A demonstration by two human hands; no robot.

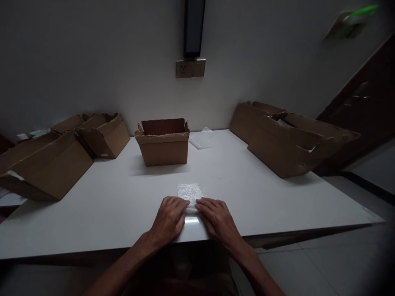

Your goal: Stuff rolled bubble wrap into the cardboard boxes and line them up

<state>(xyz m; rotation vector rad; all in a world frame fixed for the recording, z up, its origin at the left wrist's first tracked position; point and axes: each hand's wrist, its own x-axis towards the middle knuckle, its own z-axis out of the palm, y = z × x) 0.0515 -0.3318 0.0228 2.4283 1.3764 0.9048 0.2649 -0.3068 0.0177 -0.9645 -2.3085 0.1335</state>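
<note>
Left hand point(169, 218) and right hand point(217, 218) press flat, fingers spread, on a bubble-wrap packet point(189, 192) near the tabletop's point(277, 197) front edge.

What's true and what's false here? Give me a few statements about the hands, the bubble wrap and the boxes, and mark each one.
1. The left hand and right hand both touch the bubble wrap. True.
2. The bubble wrap lies inside a box. False: it lies on the table, near the front edge.
3. The middle box is open at the top. True.
4. The socket sits on the table. False: it is on the wall, above the middle box.
</note>
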